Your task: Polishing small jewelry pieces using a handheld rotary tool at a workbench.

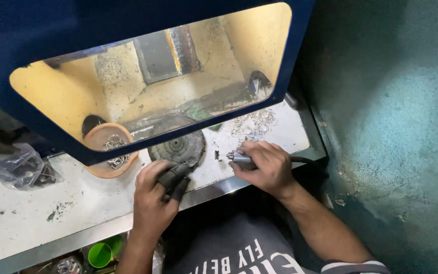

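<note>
Fingers of the right hand (pixel 264 165) pinch a rotary handpiece (pixel 240 158), lying level, tip pointing left.

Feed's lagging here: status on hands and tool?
Left hand, dark finger guards on, at buffing wheel. Right hand grips rotary handpiece. Loose rings beyond; nothing between.

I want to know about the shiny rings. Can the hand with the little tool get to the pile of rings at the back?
Probably yes. The right hand with the tool is close to the loose rings, and the white bench between them looks bare. The blue hood's edge hangs just above, though.
</note>
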